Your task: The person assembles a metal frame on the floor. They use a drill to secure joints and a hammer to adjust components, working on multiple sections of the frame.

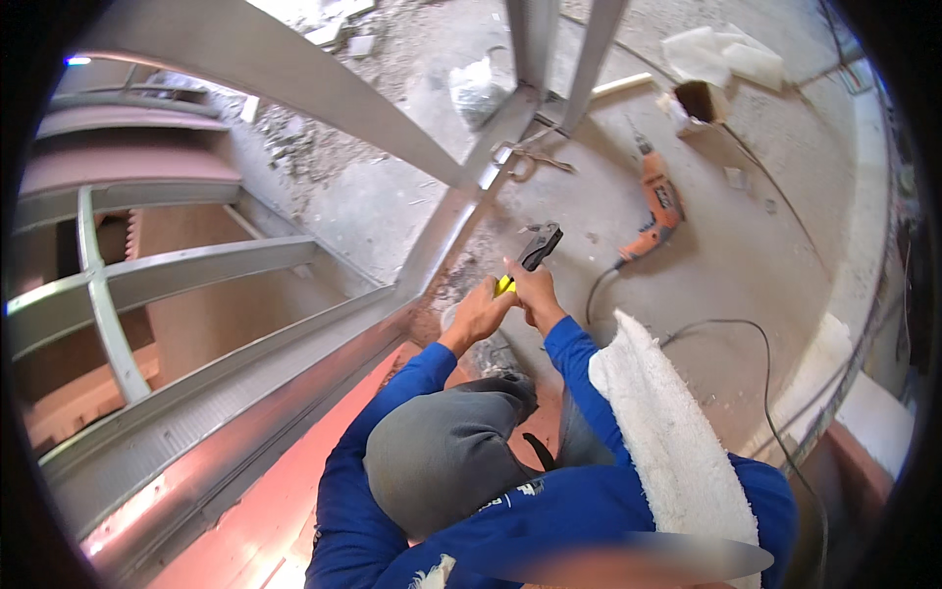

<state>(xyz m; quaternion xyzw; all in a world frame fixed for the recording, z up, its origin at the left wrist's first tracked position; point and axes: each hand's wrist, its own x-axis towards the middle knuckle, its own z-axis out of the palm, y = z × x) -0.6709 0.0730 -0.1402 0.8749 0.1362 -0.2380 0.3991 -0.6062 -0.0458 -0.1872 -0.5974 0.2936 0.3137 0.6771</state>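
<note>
In front of my bent knee I hold a hand tool with a black and grey head (540,247) and a yellow handle, its exact kind unclear. Fingers of my left hand (479,314) are closed near the yellow part. My right hand (535,290) wraps the tool just below its dark head, close beside the left. The head points away from me, above the concrete floor. To the right an orange corded power drill (655,206) lies on the floor, its long bit facing away.
A metal floor track (432,245) with upright studs (535,49) runs diagonally on my left, beside a metal frame (167,270). Rubble (294,147), a clear plastic bag (476,93), an open box (699,103) and a black cable (756,329) lie around. A white towel (677,422) hangs over my right shoulder.
</note>
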